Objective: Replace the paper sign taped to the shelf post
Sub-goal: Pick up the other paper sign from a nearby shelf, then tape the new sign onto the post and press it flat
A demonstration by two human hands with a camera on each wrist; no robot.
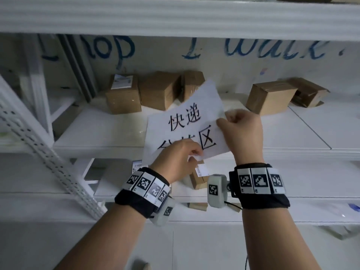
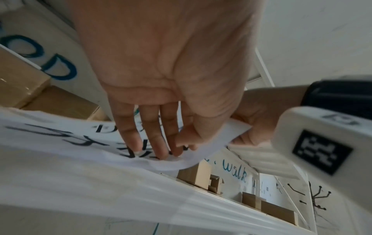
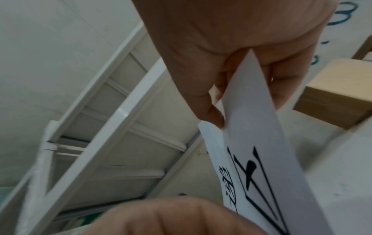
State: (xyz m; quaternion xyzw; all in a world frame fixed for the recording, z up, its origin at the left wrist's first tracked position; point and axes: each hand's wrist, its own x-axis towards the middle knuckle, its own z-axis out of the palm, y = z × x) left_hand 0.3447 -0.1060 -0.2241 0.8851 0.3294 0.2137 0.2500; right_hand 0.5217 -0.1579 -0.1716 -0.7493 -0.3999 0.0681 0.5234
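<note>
A white paper sign (image 1: 187, 121) with large black printed characters is held up in front of the shelf, tilted with its right end higher. My left hand (image 1: 179, 158) pinches its lower edge, thumb on the front and fingers behind, as the left wrist view shows with the fingers (image 2: 149, 141) against the sheet (image 2: 60, 136). My right hand (image 1: 241, 127) grips the sign's right edge, thumb on the front. In the right wrist view the paper (image 3: 253, 127) runs between my thumb and curled fingers (image 3: 275, 85). A perforated white shelf post (image 1: 48, 158) slants at the left.
Several brown cardboard boxes (image 1: 124, 94) stand on the white shelf board (image 1: 101, 131) behind the sign, with more (image 1: 270, 98) to the right. A smaller labelled box (image 1: 198, 176) sits on the lower shelf below my hands. A white beam (image 1: 175, 16) crosses overhead.
</note>
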